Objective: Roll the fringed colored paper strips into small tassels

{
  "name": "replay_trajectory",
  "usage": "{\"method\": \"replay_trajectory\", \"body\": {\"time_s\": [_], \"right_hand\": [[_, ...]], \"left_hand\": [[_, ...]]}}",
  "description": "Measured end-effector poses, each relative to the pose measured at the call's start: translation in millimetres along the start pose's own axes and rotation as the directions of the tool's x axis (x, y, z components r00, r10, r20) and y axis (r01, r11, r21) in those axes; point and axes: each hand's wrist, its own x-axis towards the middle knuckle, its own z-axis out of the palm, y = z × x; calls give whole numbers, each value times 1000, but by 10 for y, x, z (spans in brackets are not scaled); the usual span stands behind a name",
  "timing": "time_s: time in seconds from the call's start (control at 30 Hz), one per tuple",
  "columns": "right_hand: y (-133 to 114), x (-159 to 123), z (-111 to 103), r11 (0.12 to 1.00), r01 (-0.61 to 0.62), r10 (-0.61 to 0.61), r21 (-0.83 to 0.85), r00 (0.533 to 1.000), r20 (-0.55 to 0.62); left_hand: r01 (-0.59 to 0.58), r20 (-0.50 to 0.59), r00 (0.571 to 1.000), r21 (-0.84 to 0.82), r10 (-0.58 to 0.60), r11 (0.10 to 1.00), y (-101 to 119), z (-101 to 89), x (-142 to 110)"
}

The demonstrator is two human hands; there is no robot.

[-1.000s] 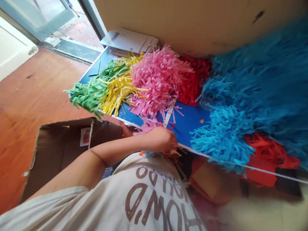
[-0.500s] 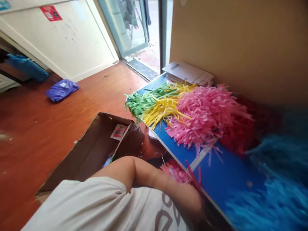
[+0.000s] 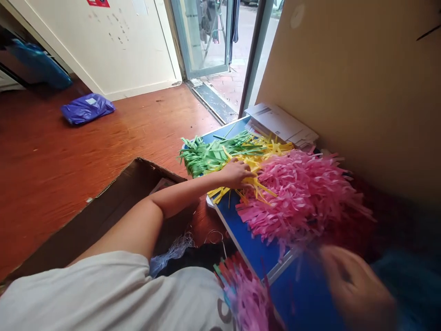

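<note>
My left hand (image 3: pixel 237 173) reaches across onto the yellow paper fringe (image 3: pixel 253 162), its fingers stretched out and slightly apart over the strips. Beside it lies a green paper fringe (image 3: pixel 210 154) on the left. A large pink paper fringe (image 3: pixel 296 193) is heaped to the right. My right hand (image 3: pixel 356 285) is over the near right part of the blue table (image 3: pixel 255 239), close to the pink strips. It is smeared by motion, and whether its fingers hold anything is unclear. A multicoloured fringe bundle (image 3: pixel 246 294) hangs at the table's near edge by my body.
An open cardboard box (image 3: pixel 106 216) stands on the floor at left, with clear plastic strands (image 3: pixel 172 253) near it. A purple plastic package (image 3: pixel 87 109) lies farther off. Papers (image 3: pixel 280 122) are stacked against the wall. Beyond is an open glass door (image 3: pixel 206 39).
My left arm has swung from in front of my body out to the yellow fringe. My right hand has come into view at lower right. The view has shifted slightly.
</note>
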Motion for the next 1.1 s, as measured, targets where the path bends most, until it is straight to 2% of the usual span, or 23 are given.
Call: {"method": "replay_trajectory", "body": {"time_s": [0.07,0.13,0.17,0.2,0.27,0.33,0.53,0.6,0.73,0.83,0.93,1.03,1.1], "right_hand": [[-165,419,473,980,153,-165,127,982,92],[-320,876,994,955,181,-243,235,932,270],[-365,1090,1238,971,128,-195,202,914,357],[-381,1280,1455,994,40,-83,106,897,434],[-334,1554,1782,998,-57,50,1,889,454],[-229,1679,1963,992,-108,126,-65,883,453],[-67,1663,2062,993,-65,108,-101,851,514],[-71,1660,2066,994,-46,91,-99,849,520],[-104,1643,2054,994,-14,67,-107,855,513],[-188,1591,2038,991,90,-30,-95,860,509],[-310,1537,2042,964,241,-141,-117,830,540],[-401,1505,2062,941,288,-136,-179,804,578],[-422,1496,2079,934,295,-124,-202,798,590]], "left_hand": [[-29,-36,999,-28,28,999,-48,49,-137],[-14,-86,996,-66,9,998,-85,81,-243],[4,-106,994,-84,-13,996,-103,89,-275],[24,-118,992,-102,-36,995,-119,92,-292],[65,-129,988,-125,-81,990,-145,88,-281],[120,-132,982,-120,-136,985,-160,79,-223],[355,-160,926,61,-342,933,-137,73,87],[376,-169,919,113,-355,920,-119,81,187],[342,-141,938,202,-318,918,-120,45,337],[333,-184,938,232,-294,914,-175,-116,451],[346,-278,921,261,-273,901,-252,-377,627],[412,-400,868,248,-295,877,-306,-602,852],[461,-430,837,219,-339,860,-327,-684,992]]}}
